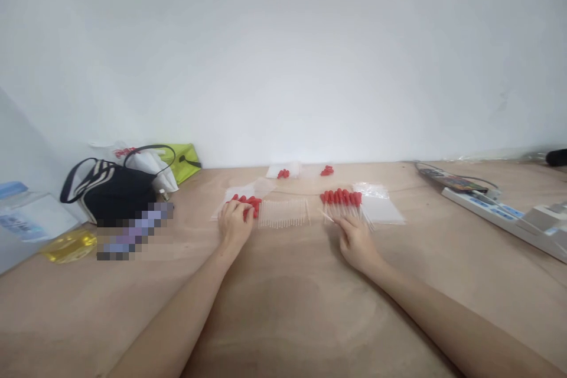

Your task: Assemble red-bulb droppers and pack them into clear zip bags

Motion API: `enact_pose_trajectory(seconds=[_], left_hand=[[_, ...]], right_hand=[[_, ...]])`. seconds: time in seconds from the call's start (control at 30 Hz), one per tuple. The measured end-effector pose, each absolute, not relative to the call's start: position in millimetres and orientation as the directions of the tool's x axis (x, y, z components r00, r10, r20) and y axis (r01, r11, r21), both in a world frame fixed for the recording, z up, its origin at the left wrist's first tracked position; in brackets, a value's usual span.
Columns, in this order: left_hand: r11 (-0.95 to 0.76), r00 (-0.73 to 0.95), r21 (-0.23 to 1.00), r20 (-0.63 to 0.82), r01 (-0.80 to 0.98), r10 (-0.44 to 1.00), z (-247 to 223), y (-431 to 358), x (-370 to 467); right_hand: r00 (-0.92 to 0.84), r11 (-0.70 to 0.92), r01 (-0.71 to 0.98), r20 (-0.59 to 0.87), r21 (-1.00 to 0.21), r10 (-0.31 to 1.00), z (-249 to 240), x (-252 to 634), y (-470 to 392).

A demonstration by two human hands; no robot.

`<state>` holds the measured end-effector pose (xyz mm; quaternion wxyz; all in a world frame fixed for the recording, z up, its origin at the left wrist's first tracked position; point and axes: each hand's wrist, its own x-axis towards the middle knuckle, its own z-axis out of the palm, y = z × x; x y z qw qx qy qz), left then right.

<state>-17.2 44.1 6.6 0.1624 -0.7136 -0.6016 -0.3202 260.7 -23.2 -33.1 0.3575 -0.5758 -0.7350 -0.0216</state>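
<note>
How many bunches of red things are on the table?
4. One bunch is at the left hand, which hides part of it; one row is by the right hand; a left pile and a right pile lie near the wall.

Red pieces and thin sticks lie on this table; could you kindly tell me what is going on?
A person's left hand covers part of a cluster of red pieces. The right hand is at the lower ends of red-topped sticks; whether it grips one is unclear. Bare sticks lie in a row between the hands.
</note>
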Motion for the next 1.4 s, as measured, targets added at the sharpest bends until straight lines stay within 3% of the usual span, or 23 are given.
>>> enact_pose_trajectory(seconds=[0.13, 0.2, 0.53, 0.63, 0.7, 0.8, 0.87, 1.07, 1.4], left_hand=[[-0.652, 0.553, 0.050, 0.485, 0.756, 0.678, 13, 25, -2], [-0.772, 0.709, 0.050, 0.363, 0.634, 0.605, 14, 16, 6], [-0.809, 0.753, 0.316, 0.308, 0.496, 0.581, 4, 4, 26], [-0.762, 0.675, 0.425, 0.370, 0.488, 0.638, 1, 4, 34], [-0.667, 0.552, 0.572, 0.396, 0.477, 0.734, -3, 3, 39], [-0.462, 0.408, 0.835, 0.325, 0.300, 0.853, -10, 1, 46], [-0.339, 0.399, 0.929, 0.259, 0.147, 0.880, -14, 0, 49], [-0.169, 0.402, 0.985, 0.167, -0.032, 0.900, -16, 1, 51], [-0.095, 0.442, 0.995, 0.096, -0.024, 0.892, -13, -2, 53]], right_hand=[[-0.144, 0.421, 0.800, 0.544, -0.428, 0.827, -33, 274, -34], [-0.148, 0.442, 0.771, 0.546, -0.458, 0.825, -32, 276, -34], [-0.167, 0.468, 0.747, 0.548, -0.472, 0.819, -33, 266, -32], [-0.166, 0.460, 0.742, 0.532, -0.488, 0.830, -32, 265, -33], [-0.180, 0.465, 0.748, 0.530, -0.473, 0.829, -30, 264, -33], [-0.223, 0.495, 0.749, 0.535, -0.440, 0.814, -28, 263, -35], [-0.260, 0.518, 0.741, 0.529, -0.427, 0.808, -28, 262, -35], [-0.292, 0.534, 0.746, 0.525, -0.397, 0.799, -27, 258, -37], [-0.304, 0.540, 0.729, 0.507, -0.422, 0.807, -24, 254, -39]])
